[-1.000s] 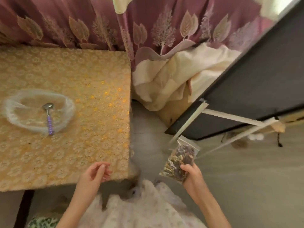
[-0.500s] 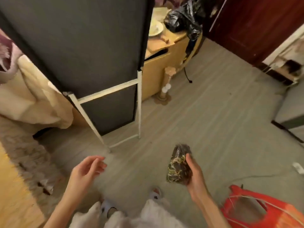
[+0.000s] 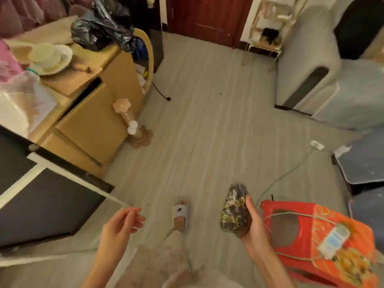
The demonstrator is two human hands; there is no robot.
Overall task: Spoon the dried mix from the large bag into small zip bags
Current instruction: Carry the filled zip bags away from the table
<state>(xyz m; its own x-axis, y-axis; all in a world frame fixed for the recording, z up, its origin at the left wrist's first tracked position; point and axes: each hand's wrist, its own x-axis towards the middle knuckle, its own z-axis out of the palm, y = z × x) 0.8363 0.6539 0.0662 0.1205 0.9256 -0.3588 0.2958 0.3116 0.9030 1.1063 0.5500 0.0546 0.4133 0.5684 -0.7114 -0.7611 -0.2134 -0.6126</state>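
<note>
My right hand (image 3: 254, 223) grips a small zip bag (image 3: 234, 208) stuffed with dark dried mix, holding it upright above the floor, just left of a red box. My left hand (image 3: 122, 223) hangs empty at lower centre, fingers loosely curled, holding nothing. The large bag, the spoon and the yellow table are out of view.
A red printed box (image 3: 324, 242) with a round hole and string sits at lower right. A wooden cabinet (image 3: 91, 121) with plates and a black plastic bag stands at left, a dark panel (image 3: 41, 202) below it. Grey furniture (image 3: 324, 75) and a cable (image 3: 284, 177) lie to the right. My slippered foot (image 3: 180, 213) is on the floor.
The view has swung right, away from the yellow table with the large bag and spoon, to the open floor. My right hand carried the filled zip bag along toward the red box.
</note>
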